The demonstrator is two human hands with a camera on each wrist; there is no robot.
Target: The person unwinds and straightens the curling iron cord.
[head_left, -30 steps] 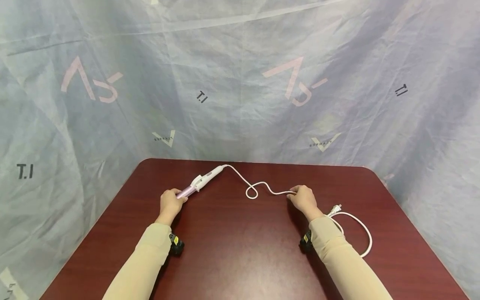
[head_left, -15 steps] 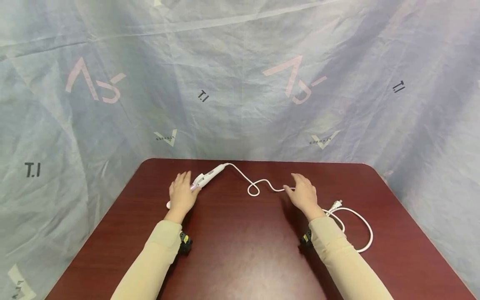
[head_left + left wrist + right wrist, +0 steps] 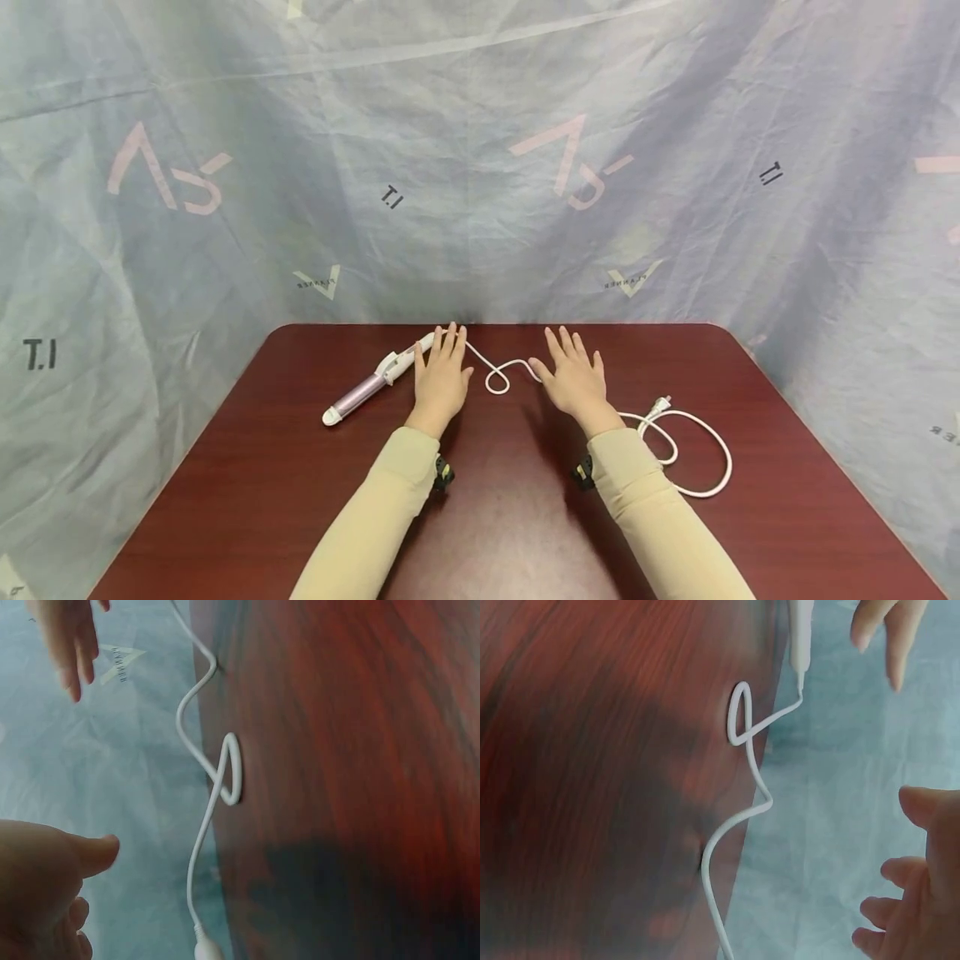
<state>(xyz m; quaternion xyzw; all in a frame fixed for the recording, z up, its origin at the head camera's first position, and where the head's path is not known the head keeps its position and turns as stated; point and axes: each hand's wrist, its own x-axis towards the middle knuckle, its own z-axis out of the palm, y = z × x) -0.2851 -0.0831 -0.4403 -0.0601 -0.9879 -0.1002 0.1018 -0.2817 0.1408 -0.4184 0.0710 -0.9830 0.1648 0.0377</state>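
Note:
A curling iron [image 3: 358,395] with a pinkish barrel and white handle lies slantwise on the left half of the table, barrel end toward the near left. From its handle a white cord [image 3: 498,385] runs right, with a small loop in the middle. My left hand [image 3: 441,382], fingers spread and straight, hovers over the handle's end and hides part of it. My right hand [image 3: 576,379] is likewise spread, above the cord, holding nothing. In the left wrist view the cord [image 3: 199,859] lies apart from the thumb. The right wrist view shows the handle [image 3: 800,637] untouched.
The dark red table [image 3: 495,517] has a far edge against a hanging grey cloth [image 3: 465,167]. At the right, near my right forearm, the cord's white plug [image 3: 661,405] rests beside a wide coil of cord [image 3: 726,467].
My left hand has let go of the barrel, lifted and moved right past the handle. The right hand has released the cord, spread its fingers and shifted slightly left. The curling iron stays in place.

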